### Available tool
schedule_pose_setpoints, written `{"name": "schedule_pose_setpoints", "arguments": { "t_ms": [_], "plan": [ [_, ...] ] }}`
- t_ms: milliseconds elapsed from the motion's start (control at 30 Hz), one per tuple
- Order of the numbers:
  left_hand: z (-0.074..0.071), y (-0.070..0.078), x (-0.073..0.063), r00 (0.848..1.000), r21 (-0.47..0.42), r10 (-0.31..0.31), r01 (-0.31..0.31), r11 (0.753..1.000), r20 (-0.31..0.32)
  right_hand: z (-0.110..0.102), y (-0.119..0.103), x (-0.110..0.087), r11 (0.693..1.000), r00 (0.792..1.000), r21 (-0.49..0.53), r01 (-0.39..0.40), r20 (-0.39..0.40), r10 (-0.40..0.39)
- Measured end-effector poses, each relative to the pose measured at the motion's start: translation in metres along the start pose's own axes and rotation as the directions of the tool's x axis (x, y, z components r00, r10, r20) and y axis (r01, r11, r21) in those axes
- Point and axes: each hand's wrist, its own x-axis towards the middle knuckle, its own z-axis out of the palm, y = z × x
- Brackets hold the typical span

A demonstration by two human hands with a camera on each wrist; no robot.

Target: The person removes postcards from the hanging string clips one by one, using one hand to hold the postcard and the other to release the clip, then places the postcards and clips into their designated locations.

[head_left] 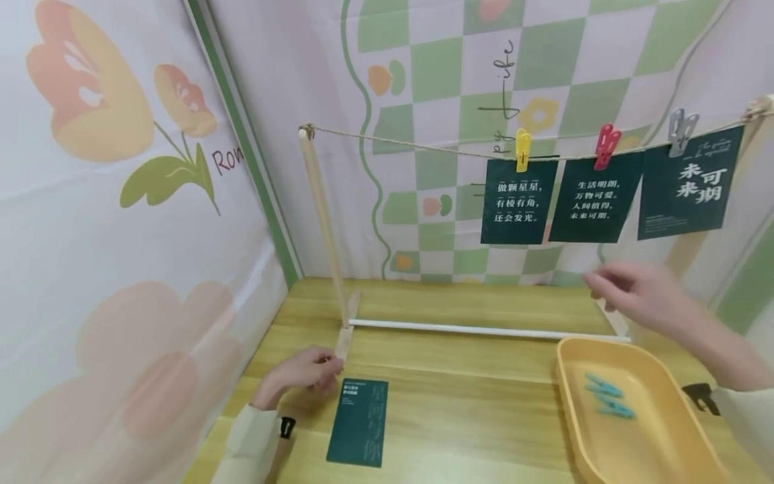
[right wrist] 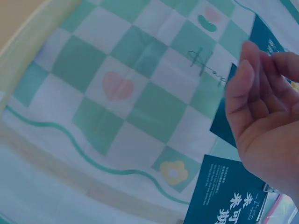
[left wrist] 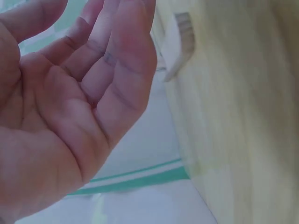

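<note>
Near the left hand (head_left: 304, 370), just off its fingertips on the near side, yet apart: a loose green card (head_left: 357, 423), flat on the wooden table (head_left: 471, 396). Holding nothing, with fingers loosely bent, on both hands. Below the hung cards (head_left: 592, 228) in the head view, well apart from the loose one: the right hand (head_left: 643, 289). Cut off at the lower edge: the yellow tray (head_left: 650, 440). Too faint to read along the loose card's right side. Runs lengthwise away from the body, leaning slightly right, white heading at far left.
</note>
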Motion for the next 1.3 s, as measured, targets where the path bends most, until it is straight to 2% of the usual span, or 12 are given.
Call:
{"name": "schedule_pose_setpoints", "arguments": {
  "t_ms": [100,300,600,833,1067,1300],
  "plan": [
    [0.002,0.004,0.006,1.000,0.013,0.025,-0.026,1.000,0.004,-0.004,-0.009,0.009,0.997,0.998,0.083,-0.006,-0.062,0.011],
    [0.005,0.014,0.015,0.999,-0.006,0.054,-0.054,0.999,0.006,-0.008,-0.017,0.017,0.986,0.992,0.167,0.007,-0.124,0.014],
    [0.006,0.029,0.026,0.991,-0.028,0.121,-0.122,0.992,-0.055,-0.016,-0.027,0.031,0.971,0.986,0.231,-0.059,-0.136,0.092],
    [0.006,0.053,0.034,0.973,0.025,0.204,-0.203,0.979,-0.109,-0.023,-0.042,0.044,0.982,0.975,0.188,0.012,-0.220,0.031],
    [0.007,0.076,0.044,0.959,0.040,0.246,-0.242,0.969,-0.142,-0.027,-0.057,0.062,0.978,0.943,0.172,0.114,-0.329,-0.052],
    [0.016,0.090,0.053,0.953,0.018,0.267,-0.268,0.963,-0.143,-0.034,-0.069,0.076,0.967,0.927,0.210,0.147,-0.370,-0.061]
  ]
}}
